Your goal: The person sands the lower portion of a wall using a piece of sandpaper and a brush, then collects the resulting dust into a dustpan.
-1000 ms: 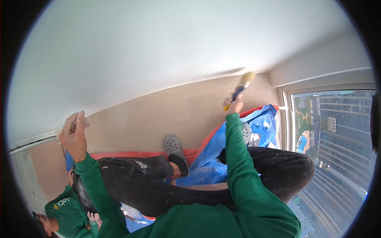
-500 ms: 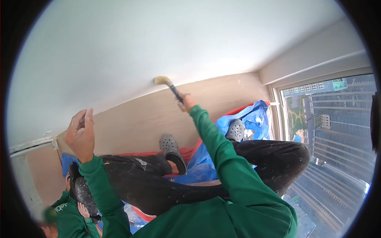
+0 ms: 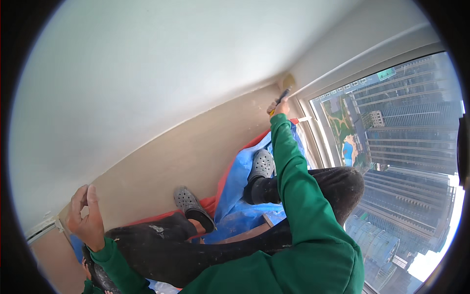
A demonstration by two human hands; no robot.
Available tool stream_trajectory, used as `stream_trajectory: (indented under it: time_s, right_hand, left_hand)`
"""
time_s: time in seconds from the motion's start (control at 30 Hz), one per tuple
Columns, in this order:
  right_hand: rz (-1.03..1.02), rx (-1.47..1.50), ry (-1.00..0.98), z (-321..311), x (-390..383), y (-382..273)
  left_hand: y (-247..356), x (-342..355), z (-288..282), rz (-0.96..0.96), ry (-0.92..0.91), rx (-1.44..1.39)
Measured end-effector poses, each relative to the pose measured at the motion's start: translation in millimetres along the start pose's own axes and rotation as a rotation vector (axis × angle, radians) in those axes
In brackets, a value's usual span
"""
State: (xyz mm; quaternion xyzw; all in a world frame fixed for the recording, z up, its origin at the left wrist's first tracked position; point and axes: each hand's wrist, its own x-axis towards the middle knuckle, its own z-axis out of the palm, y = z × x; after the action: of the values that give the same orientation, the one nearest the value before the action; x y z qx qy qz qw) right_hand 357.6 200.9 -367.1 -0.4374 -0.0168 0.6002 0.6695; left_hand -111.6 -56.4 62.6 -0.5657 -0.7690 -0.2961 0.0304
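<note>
In the far right corner of the pale wall (image 3: 171, 63), my right hand (image 3: 279, 107) is closed around the handle of a paintbrush (image 3: 287, 83). The brush has a dark and yellow handle, and its light bristles touch the corner beside the window frame. At the lower left my left hand (image 3: 88, 220) is raised with nothing in it, fingers loosely bent and a gap between thumb and fingers. A bare beige band (image 3: 191, 130) of wall runs below the pale surface.
Blue and red sheeting (image 3: 232, 203) lies under my grey clogs (image 3: 263, 164). At the right, a large window (image 3: 391, 127) looks down on tall buildings. Another person's hand (image 3: 87, 270) and green sleeve show at the lower left, partly hidden.
My right hand has carried the paintbrush rightward from mid-wall into the corner by the window. The view has shifted right; my left hand appears lower, and the other person is mostly out of view.
</note>
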Motion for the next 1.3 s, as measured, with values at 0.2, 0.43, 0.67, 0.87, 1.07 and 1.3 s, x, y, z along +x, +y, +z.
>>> stream_trajectory:
  time_s: [0.2,0.43,0.67,0.87,1.07,1.3]
  right_hand:
    - [0.122,-0.019,0.356,-36,-21,24]
    - [-0.343,-0.149,0.335,55,-77,-129]
    - [-0.716,-0.655,0.362,51,-86,-77]
    - [0.096,-0.635,0.267,-14,-91,12]
    - [0.514,-0.374,0.036,94,-96,65]
    - [0.786,-1.119,-0.657,155,-315,340]
  left_hand:
    - [-2,8,8,0.002,-0.015,-0.038]
    - [4,4,12,-0.102,-0.044,-0.084]
    - [16,7,3,0.098,0.0,-0.13]
    - [14,6,-1,0.098,0.087,-0.16]
    - [-4,1,-10,-0.048,0.193,-0.264]
    - [-6,6,-13,-0.089,0.231,-0.269]
